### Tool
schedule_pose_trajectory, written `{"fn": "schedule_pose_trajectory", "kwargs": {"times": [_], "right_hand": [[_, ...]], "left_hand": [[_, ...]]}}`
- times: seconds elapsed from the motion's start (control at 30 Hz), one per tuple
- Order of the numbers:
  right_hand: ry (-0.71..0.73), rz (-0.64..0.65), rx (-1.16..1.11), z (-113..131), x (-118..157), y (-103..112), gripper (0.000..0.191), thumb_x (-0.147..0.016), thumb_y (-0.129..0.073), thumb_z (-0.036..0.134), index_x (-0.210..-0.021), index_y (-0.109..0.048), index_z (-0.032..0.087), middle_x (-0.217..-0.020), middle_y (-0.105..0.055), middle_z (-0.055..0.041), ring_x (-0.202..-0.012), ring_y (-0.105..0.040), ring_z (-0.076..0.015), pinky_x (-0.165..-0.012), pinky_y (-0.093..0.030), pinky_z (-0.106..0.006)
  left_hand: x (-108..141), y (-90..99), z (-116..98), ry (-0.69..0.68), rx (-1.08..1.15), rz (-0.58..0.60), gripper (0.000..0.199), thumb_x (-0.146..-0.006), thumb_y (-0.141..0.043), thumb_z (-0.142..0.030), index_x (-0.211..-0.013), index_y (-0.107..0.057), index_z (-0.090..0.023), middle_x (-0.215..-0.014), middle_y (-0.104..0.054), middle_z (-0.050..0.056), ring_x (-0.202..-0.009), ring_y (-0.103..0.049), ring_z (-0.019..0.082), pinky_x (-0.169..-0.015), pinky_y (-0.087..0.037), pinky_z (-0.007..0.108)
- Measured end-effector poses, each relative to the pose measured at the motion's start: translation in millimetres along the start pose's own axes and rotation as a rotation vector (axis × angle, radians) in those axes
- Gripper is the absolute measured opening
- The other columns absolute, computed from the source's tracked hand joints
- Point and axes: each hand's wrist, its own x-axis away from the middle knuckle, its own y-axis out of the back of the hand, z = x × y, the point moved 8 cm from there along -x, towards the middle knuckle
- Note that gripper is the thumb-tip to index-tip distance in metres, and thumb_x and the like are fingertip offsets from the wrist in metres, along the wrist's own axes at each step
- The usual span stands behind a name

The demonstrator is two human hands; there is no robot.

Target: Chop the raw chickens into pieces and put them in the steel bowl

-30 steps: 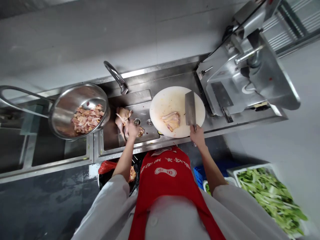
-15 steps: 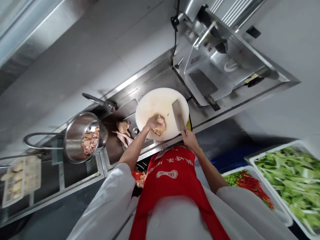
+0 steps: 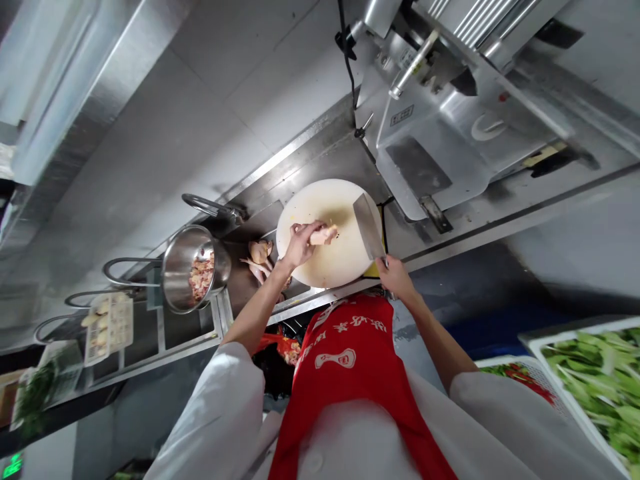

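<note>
My left hand (image 3: 301,245) grips a piece of raw chicken (image 3: 324,235) over the round white cutting board (image 3: 320,270); whether the meat touches the board I cannot tell. At the board's right side, my right hand (image 3: 396,276) is wrapped round the handle of a cleaver (image 3: 367,225). Its broad blade lies over the right part of the board. Left of the board, whole raw chickens (image 3: 260,253) lie in the sink. Farther left stands a steel pot (image 3: 173,270) with chopped raw meat (image 3: 201,275) inside.
A steel slicing machine (image 3: 450,120) stands at the back right, with a second cleaver (image 3: 419,172) on its tray. White baskets of leafy greens (image 3: 600,373) and red chillies (image 3: 530,383) are at the lower right. A faucet (image 3: 213,205) and an egg tray (image 3: 110,327) are on the left.
My left hand has lifted and turned the chicken piece, which lay flatter on the board before. The cleaver stays in my right hand at the board's right. The view has shifted.
</note>
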Motion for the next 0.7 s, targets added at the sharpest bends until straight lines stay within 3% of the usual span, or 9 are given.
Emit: {"fn": "schedule_pose_trajectory", "kwargs": {"times": [0.07,0.13,0.2,0.3,0.4,0.47,0.53,0.6,0.7], "right_hand": [[-0.009,0.006,0.035,-3,-4,6,0.036,-0.098,-0.038,0.04,-0.09,-0.062,0.016,-0.071,-0.067,-0.009,-0.068,-0.062,-0.0195,-0.061,-0.037,-0.026],[-0.02,0.032,0.086,-3,-5,10,0.037,-0.1,-0.037,0.04,-0.094,-0.063,0.015,-0.076,-0.069,-0.0107,-0.071,-0.064,-0.0202,-0.062,-0.038,-0.025],[-0.025,0.054,0.169,-1,-4,13,0.036,-0.101,-0.036,0.038,-0.1,-0.062,0.014,-0.084,-0.071,-0.0135,-0.077,-0.066,-0.0218,-0.065,-0.039,-0.026],[0.001,0.075,0.296,11,-3,19,0.034,-0.102,-0.035,0.036,-0.111,-0.06,0.013,-0.095,-0.072,-0.0162,-0.086,-0.068,-0.0246,-0.072,-0.04,-0.028],[0.043,0.121,0.383,32,-3,18,0.036,-0.103,-0.032,0.034,-0.119,-0.057,0.014,-0.094,-0.072,-0.0154,-0.087,-0.068,-0.0256,-0.075,-0.041,-0.03],[0.075,0.14,0.42,50,-5,13,0.038,-0.104,-0.029,0.034,-0.123,-0.055,0.014,-0.093,-0.072,-0.0151,-0.085,-0.069,-0.0261,-0.075,-0.042,-0.03],[0.126,0.147,0.427,73,-8,3,0.04,-0.105,-0.026,0.035,-0.128,-0.053,0.015,-0.093,-0.072,-0.0151,-0.085,-0.069,-0.0261,-0.076,-0.042,-0.031],[0.183,0.158,0.42,95,-13,-12,0.043,-0.105,-0.024,0.035,-0.134,-0.049,0.016,-0.094,-0.072,-0.0154,-0.086,-0.069,-0.0262,-0.077,-0.043,-0.031],[0.233,0.188,0.435,117,-24,-36,0.045,-0.105,-0.023,0.036,-0.137,-0.047,0.017,-0.097,-0.072,-0.0169,-0.09,-0.069,-0.0268,-0.08,-0.044,-0.032]], "left_hand": [[17,-19.5,7,-0.05,-0.057,0.108,0.058,-0.076,-0.049,-0.005,-0.129,-0.06,-0.023,-0.125,-0.065,0.009,-0.127,-0.052,0.026,-0.115,-0.021,0.048],[38,-40.1,21,-0.034,-0.081,0.195,0.052,-0.078,-0.047,-0.005,-0.123,-0.065,-0.024,-0.125,-0.065,0.009,-0.13,-0.049,0.026,-0.115,-0.021,0.048],[60,-51.6,33,0.041,-0.085,0.185,0.049,-0.08,-0.047,-0.005,-0.122,-0.066,-0.022,-0.128,-0.062,0.011,-0.131,-0.047,0.026,-0.113,-0.025,0.048],[86,-53.7,40,0.186,-0.04,0.015,0.043,-0.081,-0.051,-0.01,-0.12,-0.066,-0.021,-0.132,-0.057,0.012,-0.132,-0.044,0.028,-0.111,-0.031,0.048],[99,-53.1,40,0.384,0.094,-0.255,0.027,-0.087,-0.058,-0.026,-0.112,-0.067,-0.021,-0.128,-0.055,0.013,-0.129,-0.047,0.028,-0.109,-0.037,0.046],[108,-56.6,49,0.616,0.238,-0.472,0.035,-0.09,-0.059,-0.038,-0.119,-0.062,-0.019,-0.124,-0.056,0.014,-0.121,-0.054,0.026,-0.101,-0.045,0.041],[116,-69.7,62,0.87,0.42,-0.596,0.051,-0.09,-0.058,-0.045,-0.131,-0.051,-0.016,-0.114,-0.061,0.014,-0.104,-0.064,0.022,-0.088,-0.051,0.034],[114,-84.1,70,1.019,0.559,-0.576,0.061,-0.089,-0.061,-0.048,-0.136,-0.042,-0.015,-0.101,-0.065,0.011,-0.089,-0.067,0.018,-0.078,-0.052,0.029],[102,-91.6,74,1.035,0.618,-0.453,0.064,-0.08,-0.071,-0.047,-0.13,-0.046,-0.017,-0.087,-0.068,0.004,-0.079,-0.067,0.016,-0.073,-0.051,0.026]]}}
